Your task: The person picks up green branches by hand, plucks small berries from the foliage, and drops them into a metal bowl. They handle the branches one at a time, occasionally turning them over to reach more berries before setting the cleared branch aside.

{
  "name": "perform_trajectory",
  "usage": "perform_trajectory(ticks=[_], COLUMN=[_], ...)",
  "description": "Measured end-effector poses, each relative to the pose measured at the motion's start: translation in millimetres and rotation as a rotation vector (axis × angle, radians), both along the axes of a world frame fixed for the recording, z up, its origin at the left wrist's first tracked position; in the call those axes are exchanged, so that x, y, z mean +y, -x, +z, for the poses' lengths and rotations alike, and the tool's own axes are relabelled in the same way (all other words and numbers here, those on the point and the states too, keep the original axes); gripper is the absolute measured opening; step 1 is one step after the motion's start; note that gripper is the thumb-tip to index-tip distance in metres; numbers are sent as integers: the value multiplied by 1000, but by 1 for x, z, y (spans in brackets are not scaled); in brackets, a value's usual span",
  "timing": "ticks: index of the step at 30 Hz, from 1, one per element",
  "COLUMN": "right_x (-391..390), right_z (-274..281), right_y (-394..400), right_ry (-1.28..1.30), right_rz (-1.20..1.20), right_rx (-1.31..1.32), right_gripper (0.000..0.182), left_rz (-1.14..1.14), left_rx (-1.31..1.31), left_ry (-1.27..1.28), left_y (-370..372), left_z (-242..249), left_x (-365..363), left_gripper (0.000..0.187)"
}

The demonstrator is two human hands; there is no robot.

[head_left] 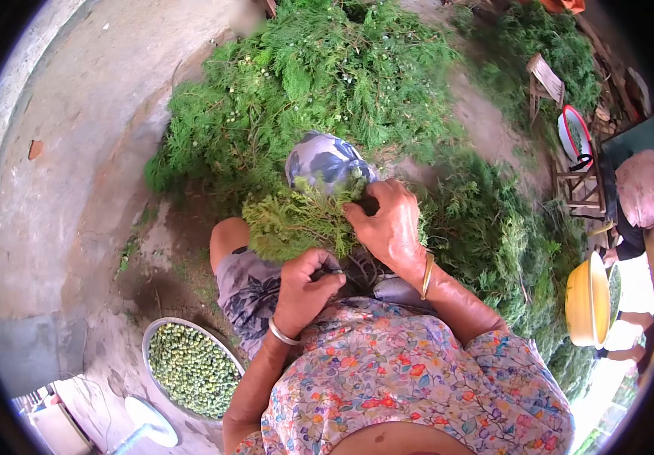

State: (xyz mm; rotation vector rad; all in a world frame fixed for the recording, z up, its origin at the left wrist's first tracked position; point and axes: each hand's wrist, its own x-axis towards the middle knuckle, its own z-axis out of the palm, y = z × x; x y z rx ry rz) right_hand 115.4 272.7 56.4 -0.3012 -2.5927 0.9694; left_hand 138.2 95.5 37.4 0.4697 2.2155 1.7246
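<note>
A leafy green branch (289, 220) lies across my lap, its yellowish-green sprays spreading over my knees. My left hand (308, 288) is closed round the stem end of the branch, with thumb and fingers pressed together. Farther up and to the right, my right hand (388, 220) is bent over the sprays with thumb and forefinger curled toward each other at the foliage. Whatever lies between those fingertips is too small to make out. A round basin (147, 353) full of small green cones or berries stands on the ground at the lower left.
A large heap of cut branches (327, 76) lies ahead, and more greenery (486, 227) at my right. Another person (642, 189) sits at the far right beside a yellow basin (581, 303). A red-rimmed basin (573, 136) and a small wooden stool (545, 80) stand behind.
</note>
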Motion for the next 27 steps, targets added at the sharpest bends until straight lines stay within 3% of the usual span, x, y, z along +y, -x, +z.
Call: perform_trajectory(ticks=[2, 5, 7, 9, 11, 13, 15, 17, 21, 24, 27], right_x=[-2, -4, -6, -5, -3, -4, -6, -4, 0, 4, 3], right_z=[0, -2, -4, -2, 3, 8, -1, -1, -4, 2, -2], right_y=[4, 7, 6, 4, -1, -4, -4, -6, -9, -6, -7], right_ry=[-15, -23, 5, -4, 93, 33, 51, 60, 136, 106, 184], right_rz=[-10, -20, -16, -30, 57, 75, 90, 97, 230, 424, 409], right_rx=[4, 22, 61, 108, 127, 216, 312, 325, 226, 309, 448], right_gripper=[23, 21, 22, 20, 19, 15, 12, 11, 27, 18, 17], left_rz=[38, 56, 58, 69, 23, 48, 29, 98, 270, 374, 403], left_rx=[-358, -363, -321, -119, -126, -89, -126, -387, -558, -562, -489], left_ry=[-180, -357, -348, -325, -333, -241, -218, -376, -603, -626, -614], left_y=[4, 15, 23, 32, 38, 43, 49, 52, 49, 46, 44], left_z=[21, 40, 48, 53, 58, 59, 49, 41, 30, 32, 25], left_x=[-1, 7, 14, 23, 28, 33, 36, 37, 41, 40, 39], left_gripper=[12, 14, 15, 14, 12, 10, 7, 6, 8, 9, 10])
